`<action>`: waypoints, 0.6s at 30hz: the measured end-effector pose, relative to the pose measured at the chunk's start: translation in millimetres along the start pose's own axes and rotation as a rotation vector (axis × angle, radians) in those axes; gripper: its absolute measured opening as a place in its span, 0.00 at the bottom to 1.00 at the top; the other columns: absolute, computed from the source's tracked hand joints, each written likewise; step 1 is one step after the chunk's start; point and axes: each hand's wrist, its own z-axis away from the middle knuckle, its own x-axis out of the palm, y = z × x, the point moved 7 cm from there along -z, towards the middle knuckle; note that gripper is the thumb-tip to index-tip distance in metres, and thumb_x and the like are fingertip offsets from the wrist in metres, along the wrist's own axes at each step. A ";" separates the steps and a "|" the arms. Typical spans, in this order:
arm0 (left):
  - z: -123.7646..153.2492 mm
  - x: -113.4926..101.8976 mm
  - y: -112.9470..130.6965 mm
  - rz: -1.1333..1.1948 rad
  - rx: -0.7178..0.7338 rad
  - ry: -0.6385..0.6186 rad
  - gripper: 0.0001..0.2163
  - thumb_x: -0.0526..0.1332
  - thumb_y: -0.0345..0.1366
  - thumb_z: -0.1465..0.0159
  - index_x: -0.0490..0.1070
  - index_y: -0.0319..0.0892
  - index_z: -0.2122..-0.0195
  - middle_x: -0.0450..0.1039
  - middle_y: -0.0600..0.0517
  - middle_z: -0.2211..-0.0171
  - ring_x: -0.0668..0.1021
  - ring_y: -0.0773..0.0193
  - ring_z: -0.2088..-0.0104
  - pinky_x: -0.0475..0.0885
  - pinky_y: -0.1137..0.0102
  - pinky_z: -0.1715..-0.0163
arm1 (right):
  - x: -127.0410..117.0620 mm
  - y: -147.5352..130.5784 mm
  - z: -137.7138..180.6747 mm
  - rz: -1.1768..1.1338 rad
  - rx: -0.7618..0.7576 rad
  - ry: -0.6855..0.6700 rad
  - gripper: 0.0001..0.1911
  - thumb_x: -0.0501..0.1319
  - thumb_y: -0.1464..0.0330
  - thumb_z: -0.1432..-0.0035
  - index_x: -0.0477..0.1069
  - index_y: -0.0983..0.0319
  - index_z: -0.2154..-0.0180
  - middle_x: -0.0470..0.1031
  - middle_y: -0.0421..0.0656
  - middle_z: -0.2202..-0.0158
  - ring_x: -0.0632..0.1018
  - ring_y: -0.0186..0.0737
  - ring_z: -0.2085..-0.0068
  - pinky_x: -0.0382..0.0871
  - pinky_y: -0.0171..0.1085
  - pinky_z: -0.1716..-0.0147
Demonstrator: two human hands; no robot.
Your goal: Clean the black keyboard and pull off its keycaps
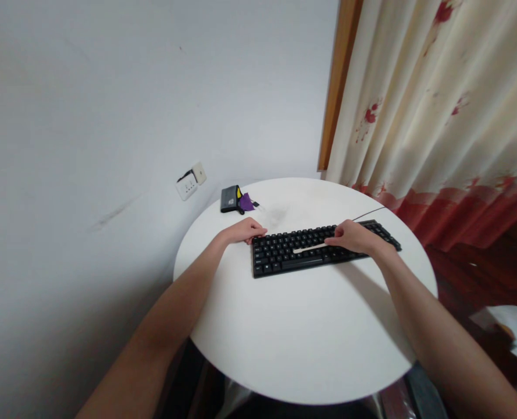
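Observation:
A black keyboard [302, 263] lies slightly slanted on the round white table. My left hand [243, 229] is closed at its upper left corner, with thumb and fingers gripping the edge. Over the right part of the keys, my right hand [353, 236] is closed around the handle of a slim white toothbrush [313, 248]. The brush points left, and its head rests on or just above the middle keys; its bristles are too small to make out. My right hand hides some of the keys beneath it.
On the white table [310, 337], a dark grey pouch [229, 199] with purple cloth [246, 202] sits at the back left. A thin black cable [368, 213] runs off behind the keyboard. The wall with a socket [186, 187] borders the left; a curtain [415, 116] hangs at right.

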 end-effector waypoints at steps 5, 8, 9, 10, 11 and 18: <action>0.0 0.2 -1.3 0.016 -0.011 0.005 0.22 0.61 0.53 0.40 0.73 0.37 0.75 0.65 0.53 0.85 0.68 0.70 0.84 0.61 0.75 0.83 | -15.7 32.7 -1.6 0.056 0.083 0.038 0.18 0.67 0.53 0.51 0.76 0.62 0.75 0.76 0.45 0.77 0.73 0.38 0.76 0.58 0.36 0.76; 0.1 0.4 1.0 0.015 -0.010 0.003 0.22 0.61 0.53 0.39 0.73 0.37 0.75 0.65 0.53 0.85 0.68 0.70 0.84 0.61 0.76 0.83 | -12.2 30.9 -2.4 0.054 0.064 0.029 0.18 0.66 0.53 0.50 0.76 0.62 0.75 0.76 0.45 0.77 0.74 0.39 0.76 0.59 0.36 0.76; 0.1 0.5 1.7 0.012 -0.008 0.001 0.22 0.60 0.53 0.39 0.73 0.37 0.75 0.65 0.53 0.85 0.68 0.70 0.84 0.61 0.76 0.83 | -10.4 27.0 -2.3 0.053 0.054 0.031 0.18 0.66 0.53 0.50 0.76 0.62 0.75 0.76 0.45 0.76 0.74 0.39 0.75 0.59 0.36 0.76; -0.1 0.6 2.1 0.007 -0.007 -0.002 0.22 0.60 0.53 0.39 0.73 0.37 0.75 0.65 0.53 0.85 0.68 0.70 0.84 0.60 0.76 0.83 | -9.0 22.2 -2.0 0.056 0.047 0.037 0.18 0.66 0.53 0.50 0.76 0.62 0.74 0.77 0.46 0.76 0.74 0.39 0.75 0.59 0.36 0.75; -0.4 0.6 2.3 0.001 -0.007 -0.002 0.22 0.60 0.53 0.39 0.73 0.37 0.75 0.65 0.53 0.85 0.67 0.70 0.84 0.60 0.76 0.83 | -8.2 17.3 -1.6 0.062 0.043 0.047 0.18 0.66 0.52 0.50 0.76 0.62 0.74 0.77 0.46 0.75 0.74 0.39 0.75 0.59 0.36 0.75; -1.3 -0.2 0.8 -0.015 -0.008 0.001 0.22 0.60 0.54 0.39 0.73 0.37 0.76 0.65 0.53 0.85 0.68 0.70 0.84 0.61 0.76 0.83 | -14.9 16.5 -0.4 0.118 0.077 0.046 0.19 0.66 0.51 0.51 0.76 0.61 0.73 0.77 0.45 0.75 0.74 0.39 0.75 0.58 0.36 0.76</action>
